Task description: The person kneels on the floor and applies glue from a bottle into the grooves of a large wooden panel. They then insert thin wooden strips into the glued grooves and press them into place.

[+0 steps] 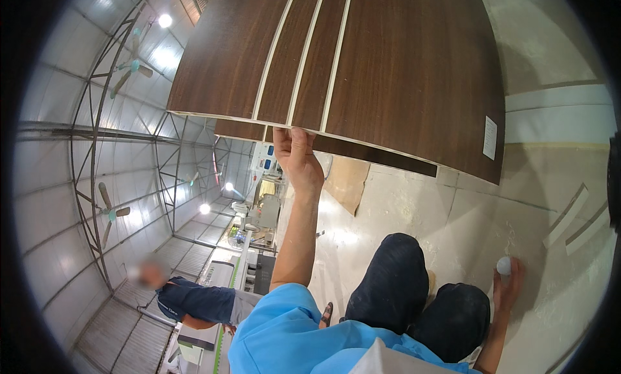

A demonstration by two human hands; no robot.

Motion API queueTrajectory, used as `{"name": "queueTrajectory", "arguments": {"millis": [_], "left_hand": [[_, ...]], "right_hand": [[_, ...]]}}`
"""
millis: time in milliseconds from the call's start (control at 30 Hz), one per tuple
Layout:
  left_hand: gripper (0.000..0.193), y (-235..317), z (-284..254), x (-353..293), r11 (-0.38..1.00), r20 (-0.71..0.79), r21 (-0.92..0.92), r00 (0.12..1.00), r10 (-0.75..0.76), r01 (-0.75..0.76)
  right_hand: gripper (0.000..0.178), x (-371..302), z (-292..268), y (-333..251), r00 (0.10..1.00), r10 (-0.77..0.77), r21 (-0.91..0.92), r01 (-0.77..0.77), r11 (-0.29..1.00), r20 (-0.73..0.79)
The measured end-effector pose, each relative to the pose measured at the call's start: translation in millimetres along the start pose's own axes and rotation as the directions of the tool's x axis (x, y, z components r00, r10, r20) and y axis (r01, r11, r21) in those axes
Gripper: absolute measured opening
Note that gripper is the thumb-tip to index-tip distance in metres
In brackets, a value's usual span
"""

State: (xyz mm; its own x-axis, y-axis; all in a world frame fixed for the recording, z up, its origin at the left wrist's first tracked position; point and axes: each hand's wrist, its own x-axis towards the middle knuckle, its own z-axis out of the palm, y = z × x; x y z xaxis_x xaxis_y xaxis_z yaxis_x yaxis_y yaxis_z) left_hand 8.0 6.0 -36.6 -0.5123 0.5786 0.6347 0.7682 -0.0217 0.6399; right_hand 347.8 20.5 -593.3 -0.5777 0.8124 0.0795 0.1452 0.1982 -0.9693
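Observation:
A large dark brown wood-grain panel (414, 70), with pale stripes across its face, fills the upper middle. My left hand (299, 159) is closed on its near edge beside the stripes, the thumb on the edge and the fingers partly hidden behind it. Low at the right, my right hand (511, 287) is closed round a small round white object (504, 265) close to the floor; its kind cannot be made out. A white label (490, 138) sticks to the panel near its right edge. Under the panel shows another dark brown board (381, 155).
Pale strips (569, 212) lie on the floor (453, 212) at the right. A brown sheet (347, 180) lies on the floor beyond my left arm. Another person (200, 299) stands at the lower left beside a white and green machine (218, 274).

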Motion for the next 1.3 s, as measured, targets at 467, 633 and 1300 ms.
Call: {"name": "queueTrajectory", "arguments": {"millis": [467, 633, 1300], "left_hand": [[0.034, 2.1, 1.2, 0.9, 0.999, -0.083, 0.001, 0.995, -0.046, 0.047], [0.033, 6.0, 8.3, 1.3, 0.998, -0.037, -0.062, 0.999, -0.013, 0.01], [0.041, 22.4, 0.7, 15.8, 0.997, -0.073, -0.057, 0.995, -0.063, 0.059]], "right_hand": [[0.078, -4.6, -1.2, 1.4, 1.0, 0.004, -0.054, -0.005, 0.999, -0.02], [0.079, -2.2, -0.4, 2.8, 0.999, -0.042, -0.039, 0.041, 0.998, -0.032], [0.07, 2.9, -1.9, -0.6, 0.999, -0.037, 0.015, 0.037, 0.999, -0.02]]}}
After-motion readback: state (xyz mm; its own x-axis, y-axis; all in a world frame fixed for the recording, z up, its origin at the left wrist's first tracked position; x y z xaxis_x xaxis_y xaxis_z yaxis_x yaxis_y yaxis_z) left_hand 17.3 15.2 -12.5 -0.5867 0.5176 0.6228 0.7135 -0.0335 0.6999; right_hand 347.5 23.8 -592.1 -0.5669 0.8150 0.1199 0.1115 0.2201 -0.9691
